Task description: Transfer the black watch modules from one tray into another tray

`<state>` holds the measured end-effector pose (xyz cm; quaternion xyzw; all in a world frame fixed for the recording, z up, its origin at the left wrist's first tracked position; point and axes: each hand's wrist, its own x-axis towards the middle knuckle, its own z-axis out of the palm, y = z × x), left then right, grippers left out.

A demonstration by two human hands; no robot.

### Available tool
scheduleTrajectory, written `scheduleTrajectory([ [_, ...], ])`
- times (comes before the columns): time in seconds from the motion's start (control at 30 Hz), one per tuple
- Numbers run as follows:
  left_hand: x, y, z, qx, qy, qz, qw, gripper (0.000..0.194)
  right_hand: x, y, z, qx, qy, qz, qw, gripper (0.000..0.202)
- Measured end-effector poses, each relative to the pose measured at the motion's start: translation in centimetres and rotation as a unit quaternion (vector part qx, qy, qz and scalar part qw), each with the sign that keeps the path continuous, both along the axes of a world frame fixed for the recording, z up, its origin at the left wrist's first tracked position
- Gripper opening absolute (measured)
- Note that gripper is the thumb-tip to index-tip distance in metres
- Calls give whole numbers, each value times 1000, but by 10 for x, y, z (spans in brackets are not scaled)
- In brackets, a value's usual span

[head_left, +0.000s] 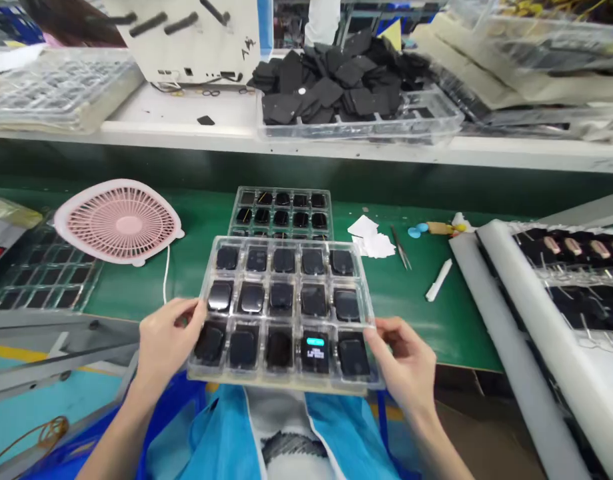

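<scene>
Between my hands is a clear plastic tray [286, 318] with rows of dark, rounded-square watch-like screens in its pockets. One screen [315, 352] in the front row is lit, showing a cyan bar and white text. My left hand [171, 333] pinches the tray's left edge between thumb and fingers. On the opposite side, my right hand [401, 357] grips the right edge the same way. The tray's front overhangs the table edge above my lap. Just behind it, partly covered, lies another clear tray [281, 212] of dark screens.
A pink fan [129, 223] stands at the left, its cord running down. White paper scraps [370, 237], tweezers [401, 248] and a white tube [439, 280] lie on the green table [386, 287]. A sloping rack [491, 267] borders the right. Black pads [331, 80] are heaped on the shelf.
</scene>
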<state>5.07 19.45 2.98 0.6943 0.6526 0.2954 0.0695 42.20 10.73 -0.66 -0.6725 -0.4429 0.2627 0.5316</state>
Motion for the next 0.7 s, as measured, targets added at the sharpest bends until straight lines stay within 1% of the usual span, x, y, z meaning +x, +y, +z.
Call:
scheduleTrajectory([
  [0.1, 0, -20, -8, 34, 36, 0, 999, 25, -7, -14, -10, 16, -20, 9, 1000, 9],
  [0.17, 1, -27, -10, 61, 61, 8, 996, 22, -10, -16, -14, 24, -23, 17, 999, 5],
  [0.23, 1, -28, -11, 69, 79, 13, 994, 20, -11, -15, -14, 30, -25, 22, 999, 2],
  [0.4, 1, -24, -9, 32, 75, 10, 997, 21, -13, -15, -16, 32, -48, 27, 998, 7],
  [0.53, -4, -23, -13, -7, 33, 34, 999, 23, -8, -20, -27, 29, -14, 28, 999, 16],
  [0.6, -9, -22, -17, -31, 1, 42, 999, 25, 2, -15, -31, 40, -9, 14, 999, 16],
  [0.63, -12, -20, -19, -39, -15, 46, 998, 26, 9, -8, -31, 41, -12, 1, 999, 14],
  [0.7, -15, -14, -21, -46, -38, 44, 997, 29, 26, 17, -27, 27, -18, -26, 999, 13],
])
